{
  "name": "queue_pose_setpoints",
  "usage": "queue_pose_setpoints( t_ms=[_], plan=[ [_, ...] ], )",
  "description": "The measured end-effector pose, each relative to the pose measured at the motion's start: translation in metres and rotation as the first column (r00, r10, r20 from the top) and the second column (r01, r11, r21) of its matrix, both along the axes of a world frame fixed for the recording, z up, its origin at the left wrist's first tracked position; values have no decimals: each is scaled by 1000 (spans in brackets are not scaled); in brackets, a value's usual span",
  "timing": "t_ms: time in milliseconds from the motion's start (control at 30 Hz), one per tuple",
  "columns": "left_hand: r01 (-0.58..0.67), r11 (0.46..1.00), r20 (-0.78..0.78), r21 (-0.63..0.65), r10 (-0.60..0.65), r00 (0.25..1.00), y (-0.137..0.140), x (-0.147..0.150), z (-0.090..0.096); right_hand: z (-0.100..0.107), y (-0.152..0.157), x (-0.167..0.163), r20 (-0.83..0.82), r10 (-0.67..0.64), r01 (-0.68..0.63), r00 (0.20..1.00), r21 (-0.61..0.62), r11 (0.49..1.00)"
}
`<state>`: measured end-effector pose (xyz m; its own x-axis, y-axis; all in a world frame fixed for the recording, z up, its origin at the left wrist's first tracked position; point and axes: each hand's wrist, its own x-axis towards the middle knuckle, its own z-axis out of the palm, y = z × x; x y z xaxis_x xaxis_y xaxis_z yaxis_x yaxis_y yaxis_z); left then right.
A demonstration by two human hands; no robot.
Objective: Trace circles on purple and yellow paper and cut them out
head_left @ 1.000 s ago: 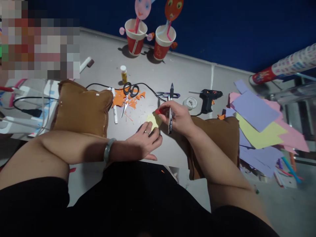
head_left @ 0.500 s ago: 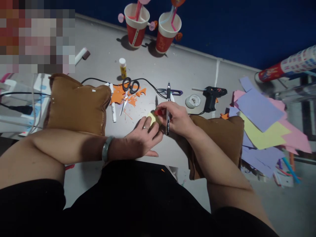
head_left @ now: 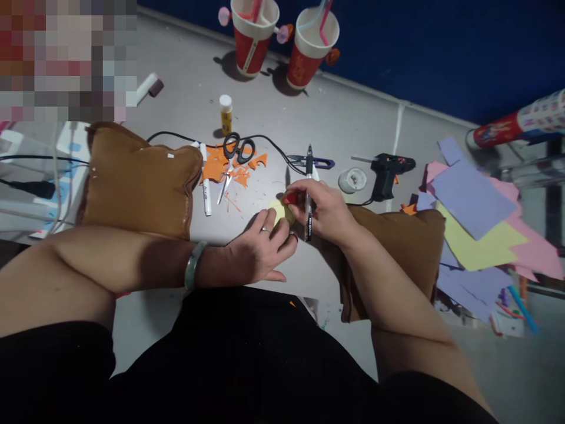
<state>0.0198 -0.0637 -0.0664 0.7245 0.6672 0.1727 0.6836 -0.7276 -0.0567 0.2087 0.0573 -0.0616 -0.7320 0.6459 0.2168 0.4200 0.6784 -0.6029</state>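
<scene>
While the left hand [head_left: 260, 250] lies spread on one yellow paper piece [head_left: 277, 208], the right hand [head_left: 329, 213] grasping one pen [head_left: 308, 203], one red object [head_left: 290, 198], two paper cups [head_left: 251, 52] beyond

Head view tipped downward, pink and orange face cutouts gone past the top edge, left paper cup [head_left: 249, 54] and right paper cup [head_left: 304, 66] sitting higher, hot glue gun [head_left: 385, 176] and purple sheet [head_left: 475, 193] farther right, less yellow paper [head_left: 278, 207] showing beside the left hand [head_left: 260, 250]
</scene>
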Motion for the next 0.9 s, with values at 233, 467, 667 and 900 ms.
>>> queue_pose_setpoints(
  t_ms=[233, 467, 667, 900],
  plan=[
    [12, 1000, 20, -19, -12, 1000, 0, 0, 1, -1, 0, 1, 0, -10, 10, 1000, -21, 1000],
    [13, 999, 33, -37, -11, 999, 0, 0, 0, -2, -1, 1, -24, -11, 10, 1000, -43, 999],
    [9, 999, 40, -35, -8, 999, 0, 1, 0, -3, -1, 1, -27, -15, 13, 1000, -45, 999],
    [11, 999, 61, -38, -9, 998, 0, 1, -2, -4, -1, 2, -20, -29, 27, 999, -61, 998]
  ],
)
